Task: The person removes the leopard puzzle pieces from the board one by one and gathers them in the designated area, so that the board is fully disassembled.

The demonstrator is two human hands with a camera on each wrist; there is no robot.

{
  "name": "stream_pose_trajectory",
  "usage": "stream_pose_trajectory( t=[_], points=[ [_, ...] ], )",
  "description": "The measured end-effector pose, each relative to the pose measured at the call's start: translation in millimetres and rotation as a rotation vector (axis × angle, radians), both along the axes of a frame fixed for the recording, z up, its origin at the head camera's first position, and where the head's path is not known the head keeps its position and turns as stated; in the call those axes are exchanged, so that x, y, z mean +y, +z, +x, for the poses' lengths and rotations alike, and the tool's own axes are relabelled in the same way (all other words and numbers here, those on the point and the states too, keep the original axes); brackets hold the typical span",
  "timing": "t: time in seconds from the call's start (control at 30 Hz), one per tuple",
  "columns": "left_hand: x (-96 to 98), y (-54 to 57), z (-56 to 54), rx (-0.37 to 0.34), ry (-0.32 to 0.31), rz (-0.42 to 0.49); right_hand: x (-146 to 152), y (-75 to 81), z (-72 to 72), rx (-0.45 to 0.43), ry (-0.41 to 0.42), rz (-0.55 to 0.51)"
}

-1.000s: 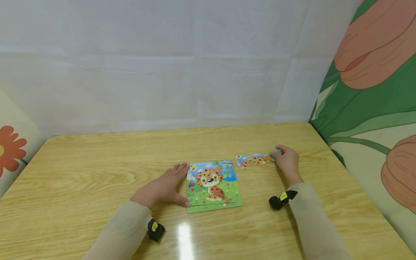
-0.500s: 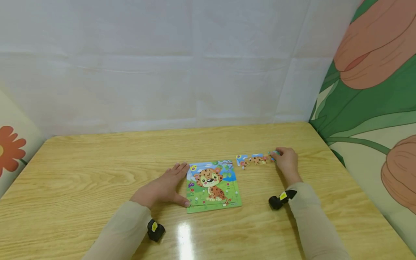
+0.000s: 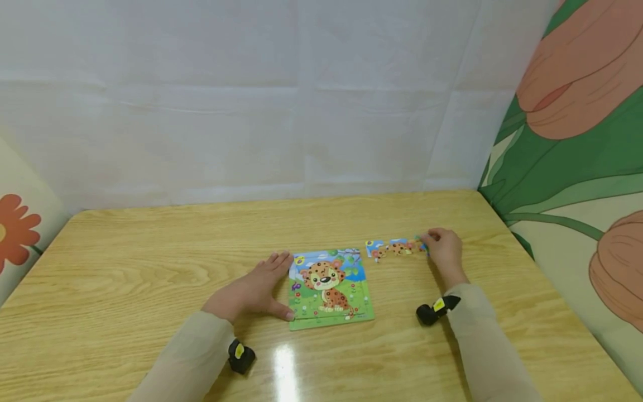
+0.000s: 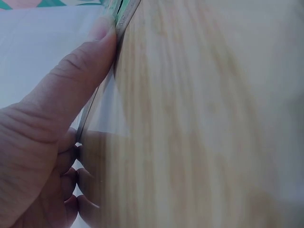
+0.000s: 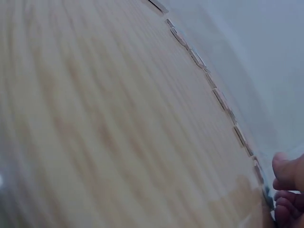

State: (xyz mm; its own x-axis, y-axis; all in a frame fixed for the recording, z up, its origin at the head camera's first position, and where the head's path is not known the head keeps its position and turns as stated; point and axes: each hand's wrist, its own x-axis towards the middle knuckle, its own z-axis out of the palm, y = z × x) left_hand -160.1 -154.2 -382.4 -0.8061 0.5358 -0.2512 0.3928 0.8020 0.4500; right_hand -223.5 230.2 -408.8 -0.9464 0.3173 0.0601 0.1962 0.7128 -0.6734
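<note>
While our left hand (image 3: 253, 287) rests, fingers extended, against the left edge of 1 board (image 3: 326, 290), our right hand (image 3: 445, 251) pinches 1 piece (image 3: 426, 249), right end of 1 row (image 3: 394, 247), on 1 table (image 3: 150, 251).

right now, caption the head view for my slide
Left hand against a spotted-cub picture board, right hand at the right end of a row of puzzle pieces on a table.
</note>
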Motion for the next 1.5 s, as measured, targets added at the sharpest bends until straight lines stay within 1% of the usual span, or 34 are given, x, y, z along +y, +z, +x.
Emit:
stream_pose_trajectory(
  t=[0.1, 0.23, 0.4, 0.5, 0.67, 0.87, 0.9, 1.07, 1.23, 1.33, 1.5],
  points=[
    [-0.2, -0.7, -0.3, -0.001, 0.001, 0.0, 1.5, 0.4, 0.4, 0.024, -0.017, -0.002],
    [-0.1, -0.4, -0.1, -0.004, 0.002, 0.001, 1.7, 1.9, 1.7, 0.087, -0.012, 0.013],
    [-0.1, 0.1, 0.0, -0.007, 0.005, 0.0, -5.6, 10.1, 7.0, 0.169, 0.03, 0.029],
    [-0.1, 0.3, 0.1, -0.006, 0.003, 0.0, -14.3, 16.6, 10.4, 0.194, 0.072, 0.032],
    [-0.4, -0.8, -0.4, -0.001, -0.001, -0.004, -32.1, 26.9, 15.9, 0.185, 0.142, -0.003],
    [-0.5, -1.5, -0.5, -0.001, -0.002, -0.007, -59.5, 35.0, 24.6, 0.212, 0.231, -0.042],
    [-0.5, -1.6, -0.4, -0.002, -0.002, -0.006, -63.9, 35.1, 26.1, 0.217, 0.248, -0.045],
    [-0.2, -1.8, -0.1, -0.009, 0.0, -0.009, -85.3, 35.0, 33.4, 0.181, 0.323, -0.062],
    [0.3, -2.2, -0.9, -0.005, -0.004, -0.009, -105.7, 34.0, 41.9, 0.199, 0.401, -0.07],
    [0.1, -2.6, -1.2, -0.006, -0.003, -0.008, -117.4, 32.9, 47.4, 0.2, 0.438, -0.082],
    [-0.4, -2.2, -1.1, -0.013, 0.002, -0.007, -135.3, 26.4, 54.7, 0.18, 0.48, -0.126]
  ],
)
